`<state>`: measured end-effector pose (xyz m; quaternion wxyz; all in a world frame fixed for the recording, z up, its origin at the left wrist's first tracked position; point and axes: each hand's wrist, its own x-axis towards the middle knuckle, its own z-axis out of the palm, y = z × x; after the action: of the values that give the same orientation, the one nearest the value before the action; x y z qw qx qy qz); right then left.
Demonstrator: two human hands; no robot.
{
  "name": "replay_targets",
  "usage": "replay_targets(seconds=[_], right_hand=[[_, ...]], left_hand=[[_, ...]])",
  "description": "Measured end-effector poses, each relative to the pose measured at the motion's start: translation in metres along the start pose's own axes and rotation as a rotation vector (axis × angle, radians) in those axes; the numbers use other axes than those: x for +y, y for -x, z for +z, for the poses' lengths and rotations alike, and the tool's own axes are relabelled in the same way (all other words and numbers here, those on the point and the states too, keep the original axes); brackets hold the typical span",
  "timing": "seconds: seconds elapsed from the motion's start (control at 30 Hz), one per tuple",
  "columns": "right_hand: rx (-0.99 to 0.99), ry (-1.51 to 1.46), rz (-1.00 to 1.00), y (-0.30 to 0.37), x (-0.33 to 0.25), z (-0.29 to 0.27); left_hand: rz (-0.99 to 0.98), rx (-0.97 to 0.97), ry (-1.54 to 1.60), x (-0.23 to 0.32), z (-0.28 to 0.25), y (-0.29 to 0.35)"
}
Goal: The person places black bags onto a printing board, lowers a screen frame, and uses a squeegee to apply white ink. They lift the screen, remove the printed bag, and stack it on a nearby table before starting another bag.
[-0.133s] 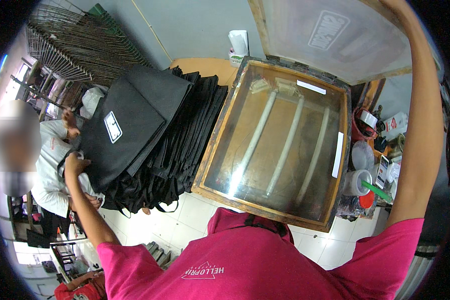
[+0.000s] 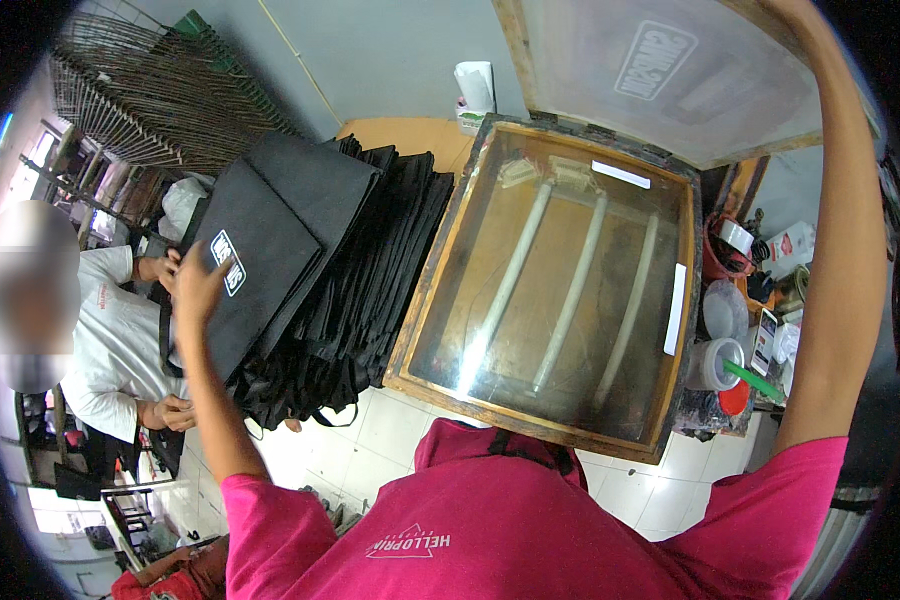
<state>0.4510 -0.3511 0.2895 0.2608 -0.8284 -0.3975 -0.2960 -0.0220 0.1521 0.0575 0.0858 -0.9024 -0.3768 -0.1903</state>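
My left hand [image 2: 199,285] is over the left part of a black fabric bag [image 2: 280,225], fingers apart, right beside its white printed badge [image 2: 228,262]. That bag tops a thick stack of black bags [image 2: 390,260], with handles hanging at the near end. Raised at the upper right, my right hand [image 2: 792,12] is at the edge of a printing screen [image 2: 610,60], its fingers closed there and partly cut off by the picture's edge. The screen is tilted up from a wood-framed glass-topped box [image 2: 530,435] with white tubes inside.
At the left, a co-worker in a white shirt [image 2: 110,330] has both hands at the bags' left edge. A wire drying rack [image 2: 140,90] stands behind. Right of the box are a white tub [image 2: 712,365], a green-handled tool [image 2: 755,382], a phone [image 2: 764,342] and bottles.
My left hand has moved right from the bag's left edge to beside the print. The co-worker's hands have shifted at the bag's edge. My right hand and the screen stay put.
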Motion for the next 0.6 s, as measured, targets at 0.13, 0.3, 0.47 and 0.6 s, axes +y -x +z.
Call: replay_targets(seconds=[0.13,0.3,0.47,0.6], right_hand=[[-0.015,0.008,0.009,0.002,0.005,-0.021],[-0.007,-0.068,0.047,0.002,-0.004,0.004],[0.002,-0.017,0.019,0.015,-0.005,-0.013],[-0.013,0.029,0.054,0.01,-0.006,-0.012]], left_hand=[[0.28,-0.138,0.188,0.193,0.055,-0.025],[0.201,-0.065,0.09,0.215,0.126,-0.029],[0.247,-0.228,0.728,0.261,0.069,0.01],[0.614,-0.478,0.754,0.316,0.03,0.128]])
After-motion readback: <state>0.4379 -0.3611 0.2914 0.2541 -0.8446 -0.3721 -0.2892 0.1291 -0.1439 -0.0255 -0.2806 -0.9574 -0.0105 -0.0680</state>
